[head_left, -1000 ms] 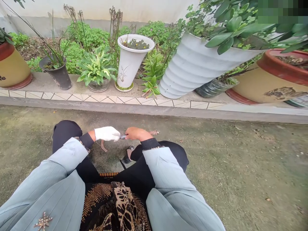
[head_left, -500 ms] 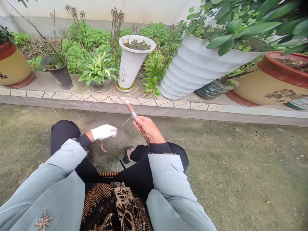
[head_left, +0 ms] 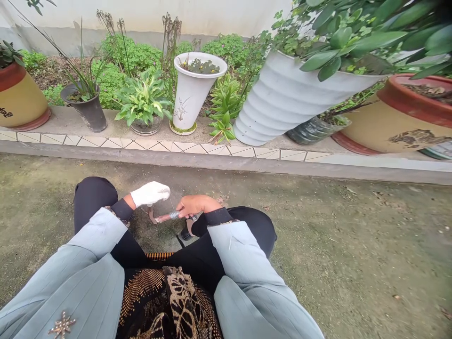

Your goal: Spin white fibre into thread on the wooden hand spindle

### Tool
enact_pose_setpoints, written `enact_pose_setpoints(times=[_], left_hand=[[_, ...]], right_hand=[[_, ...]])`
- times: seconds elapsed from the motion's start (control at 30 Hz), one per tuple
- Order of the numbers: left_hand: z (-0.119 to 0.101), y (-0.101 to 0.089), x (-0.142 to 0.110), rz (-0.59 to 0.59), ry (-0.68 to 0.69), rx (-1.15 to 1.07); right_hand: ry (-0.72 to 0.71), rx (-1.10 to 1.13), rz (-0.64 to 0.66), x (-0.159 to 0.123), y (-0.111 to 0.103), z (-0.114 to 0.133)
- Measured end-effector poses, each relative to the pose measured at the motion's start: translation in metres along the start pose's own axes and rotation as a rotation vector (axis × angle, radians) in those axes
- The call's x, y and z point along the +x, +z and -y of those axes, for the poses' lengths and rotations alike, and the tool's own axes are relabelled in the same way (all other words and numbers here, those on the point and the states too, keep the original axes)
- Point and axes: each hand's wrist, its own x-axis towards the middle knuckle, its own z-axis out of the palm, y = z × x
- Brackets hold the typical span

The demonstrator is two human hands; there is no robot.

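Observation:
My left hand, in a white glove, has its fingers closed on the end of a thin wire. The wire runs down to a silvery wire coil wound around a brown wooden stick. My right hand, bare, is wrapped around that stick just right of the coil. The stick lies nearly level, its free end pointing left beneath the glove. By that end, below my left hand, is a pale brown curved piece whose kind I cannot make out.
My knees are bent to both sides, with a shoe between them. Ahead runs a tiled ledge bearing a white flared pot, a ribbed white planter, a dark pot and other potted plants. Mossy concrete ground extends right.
My right hand has turned and lowered the stick from pointing up and away to pointing left. The wire between my hands looks shorter and steeper. My left hand has barely moved.

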Motion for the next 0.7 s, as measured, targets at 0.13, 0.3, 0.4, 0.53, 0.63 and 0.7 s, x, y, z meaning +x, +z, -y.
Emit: enact_pose_setpoints(times=[0.13, 0.3, 0.4, 0.53, 0.63, 0.7], left_hand=[[0.02, 0.003, 0.007, -0.11, 0.012, -0.172], [0.013, 0.006, 0.009, -0.074, 0.004, -0.107], [-0.001, 0.006, 0.005, 0.048, 0.063, -0.087], [-0.014, 0.004, -0.001, 0.159, 0.139, -0.152], [-0.015, 0.001, -0.004, 0.135, 0.136, -0.148], [-0.012, -0.001, -0.006, 0.104, 0.107, -0.152]], right_hand=[[-0.328, 0.328, -0.094, -0.032, -0.008, -0.002], [-0.463, 0.907, -0.901, -0.051, -0.023, -0.023], [-0.304, 0.9, -1.098, -0.038, -0.027, -0.035], [0.091, 0.436, -1.049, -0.02, -0.03, -0.038], [0.222, 0.063, -0.921, -0.014, -0.029, -0.031], [0.258, -0.144, -0.803, -0.009, -0.024, -0.024]])
